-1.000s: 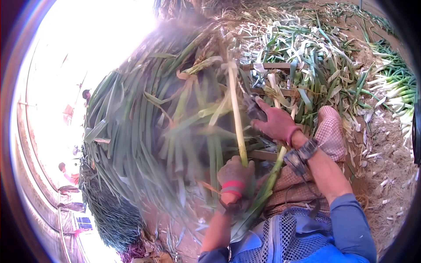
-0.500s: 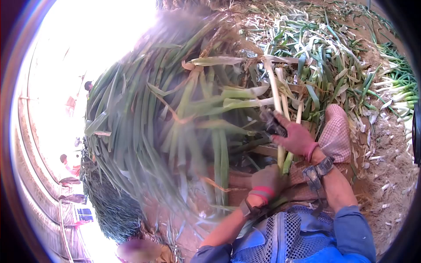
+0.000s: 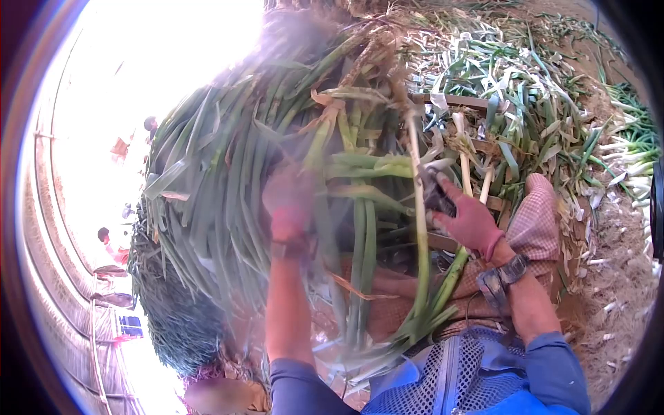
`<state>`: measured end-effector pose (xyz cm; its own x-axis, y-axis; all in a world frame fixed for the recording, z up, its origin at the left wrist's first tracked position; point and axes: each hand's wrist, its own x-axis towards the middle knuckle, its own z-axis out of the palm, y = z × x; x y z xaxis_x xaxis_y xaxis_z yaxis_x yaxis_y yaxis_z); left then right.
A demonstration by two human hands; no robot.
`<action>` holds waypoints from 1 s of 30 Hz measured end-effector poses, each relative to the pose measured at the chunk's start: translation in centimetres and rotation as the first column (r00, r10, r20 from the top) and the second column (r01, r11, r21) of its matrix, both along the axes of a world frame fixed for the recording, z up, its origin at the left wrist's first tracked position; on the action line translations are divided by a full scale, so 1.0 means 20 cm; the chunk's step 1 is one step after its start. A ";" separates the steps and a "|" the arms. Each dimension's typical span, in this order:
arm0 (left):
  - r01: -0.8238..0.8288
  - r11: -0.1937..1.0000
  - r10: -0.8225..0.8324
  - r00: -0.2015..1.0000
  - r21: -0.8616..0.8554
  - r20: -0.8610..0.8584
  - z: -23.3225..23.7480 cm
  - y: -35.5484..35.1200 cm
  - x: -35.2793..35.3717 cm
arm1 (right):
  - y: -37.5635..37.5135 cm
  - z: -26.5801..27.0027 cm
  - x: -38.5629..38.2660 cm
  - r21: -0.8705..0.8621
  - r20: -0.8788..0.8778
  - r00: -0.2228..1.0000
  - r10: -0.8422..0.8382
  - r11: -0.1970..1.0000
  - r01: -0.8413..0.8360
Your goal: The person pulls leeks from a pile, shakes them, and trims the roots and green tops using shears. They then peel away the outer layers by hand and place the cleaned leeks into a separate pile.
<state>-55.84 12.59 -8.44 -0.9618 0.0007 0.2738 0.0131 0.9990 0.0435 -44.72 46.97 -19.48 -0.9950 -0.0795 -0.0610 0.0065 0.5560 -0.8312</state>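
My left hand (image 3: 287, 197), in a pinkish glove and smeared by motion, reaches over the big pile of long green onions (image 3: 228, 173). Its fingers are lost in the blur among the leaves. My right hand (image 3: 470, 225), gloved too, is closed around a small dark tool (image 3: 437, 194) whose kind I cannot tell. Just left of the tool stands a long pale green onion stalk (image 3: 418, 228), its leaves spreading down toward my lap. A second green onion (image 3: 449, 280) lies below my right hand. More stalks (image 3: 380, 166) with white ends lie crosswise between my hands.
Stripped leaves (image 3: 498, 69) are heaped beyond my right hand. Green onions with white ends (image 3: 629, 149) lie in a row at the far right, beside root scraps (image 3: 615, 277) on the ground. My checkered trouser leg (image 3: 532, 207) is close by. People (image 3: 111, 242) are in the distance at left.
My left hand has moved from the stalks near my lap up and left onto the pile. My right hand stays nearly in place with the dark tool.
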 end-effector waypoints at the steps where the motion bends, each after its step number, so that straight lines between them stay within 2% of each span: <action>1: 0.005 1.000 -0.005 1.000 0.003 -0.002 -0.02 0.00 -0.03 | 0.00 0.01 -0.02 -0.065 0.068 0.996 -0.057 0.996 0.061; 2: 0.023 1.000 -0.022 0.999 -0.011 0.046 -0.03 0.01 -0.06 | 0.00 0.03 -0.02 -0.063 0.064 0.996 -0.063 0.996 0.067; 4: 0.039 0.999 -0.037 0.995 -0.023 0.098 -0.02 0.05 -0.09 | -0.01 0.09 0.01 -0.094 -0.053 0.987 0.149 0.984 -0.153; 5: -0.048 0.998 0.053 0.986 -0.031 0.159 0.00 0.07 -0.11 | -0.04 0.11 0.03 -0.085 -0.077 0.974 0.215 0.972 -0.221; 6: -0.135 0.990 0.141 0.966 -0.046 0.218 0.00 0.08 -0.13 | -0.06 0.13 0.02 -0.081 -0.078 0.974 0.212 0.973 -0.218; 9: -0.210 0.974 0.224 0.933 -0.079 0.281 0.01 0.08 -0.18 | -0.11 0.20 -0.01 -0.076 0.129 0.981 0.145 0.988 -0.136; 10: -0.212 0.974 0.226 0.933 -0.080 0.281 -0.03 0.05 -0.18 | -0.13 0.24 0.00 -0.077 0.129 0.981 0.147 0.988 -0.137; 12: -0.080 0.989 0.034 0.939 0.121 0.343 -0.10 -0.02 -0.13 | -0.17 0.29 0.03 -0.160 0.058 0.951 0.304 0.943 -0.292; 14: -0.120 0.986 0.074 0.936 0.116 0.345 -0.04 0.10 -0.04 | -0.22 0.29 0.04 -0.170 0.021 0.954 0.298 0.942 -0.290; 16: -0.166 0.979 0.116 0.931 0.119 0.346 0.00 0.18 0.01 | -0.27 0.24 0.01 -0.114 0.008 0.985 0.175 0.978 -0.173; 17: -0.173 0.983 0.137 0.912 0.059 0.387 0.01 0.19 0.01 | -0.28 0.22 0.02 -0.114 0.008 0.984 0.177 0.978 -0.175; 19: -0.182 0.983 0.165 0.889 -0.003 0.428 -0.01 0.20 0.03 | -0.32 0.21 0.06 -0.163 -0.169 0.940 0.296 0.932 -0.323; 20: -0.205 0.978 0.176 0.894 0.028 0.412 -0.02 0.20 0.04 | -0.33 0.22 0.05 -0.163 -0.169 0.940 0.296 0.932 -0.323; 22: -0.221 0.973 0.181 0.901 0.059 0.393 -0.06 0.20 0.06 | -0.34 0.30 -0.01 -0.132 0.008 0.971 0.241 0.962 -0.238; 25: -0.208 0.972 0.163 0.930 0.105 0.330 -0.09 0.19 0.09 | -0.35 0.30 -0.14 -0.102 0.034 0.987 0.160 0.983 -0.156; 28: -0.206 0.972 0.148 0.913 0.116 0.379 -0.07 0.23 0.12 | -0.34 0.32 -0.25 -0.086 -0.011 0.994 0.104 0.991 -0.105; 29: -0.204 0.968 0.139 0.922 0.149 0.362 -0.07 0.24 0.14 | -0.32 0.36 -0.29 -0.058 0.066 0.993 0.103 0.993 -0.099; 30: -0.202 0.963 0.130 0.930 0.181 0.344 -0.07 0.24 0.15 | -0.31 0.37 -0.33 -0.057 0.067 0.993 0.098 0.994 -0.095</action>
